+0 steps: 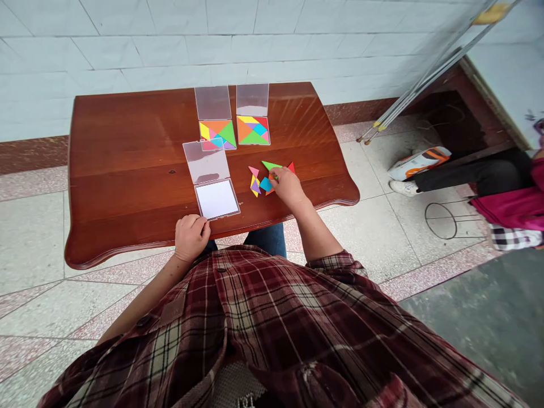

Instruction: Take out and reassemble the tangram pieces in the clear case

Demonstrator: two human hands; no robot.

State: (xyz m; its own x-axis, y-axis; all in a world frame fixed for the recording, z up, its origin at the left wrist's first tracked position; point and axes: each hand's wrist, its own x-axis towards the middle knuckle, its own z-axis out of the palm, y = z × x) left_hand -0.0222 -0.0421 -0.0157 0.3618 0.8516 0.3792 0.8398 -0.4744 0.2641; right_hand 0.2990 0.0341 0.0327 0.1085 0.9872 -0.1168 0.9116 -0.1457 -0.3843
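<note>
Currently right hand [287,185] at loose tangram pieces [266,184], mid-frame; left hand [191,236] curled by open tangram case [217,199], left-centre; can't tell either grip.

The light is bright and soft. Pale streaks shine on the smooth red-brown wooden table [127,153] toward one o'clock. Near the middle, the little flat colourful shapes [266,184] look clear. At four o'clock, the plain grey floor [480,323] looks darker and smudgy. Toward six o'clock, the maroon plaid cloth shirt [263,317] looks stretched.

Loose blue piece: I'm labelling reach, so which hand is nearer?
Right. The right hand is just right of the blue piece; the left hand is farther off, leftward.
</note>
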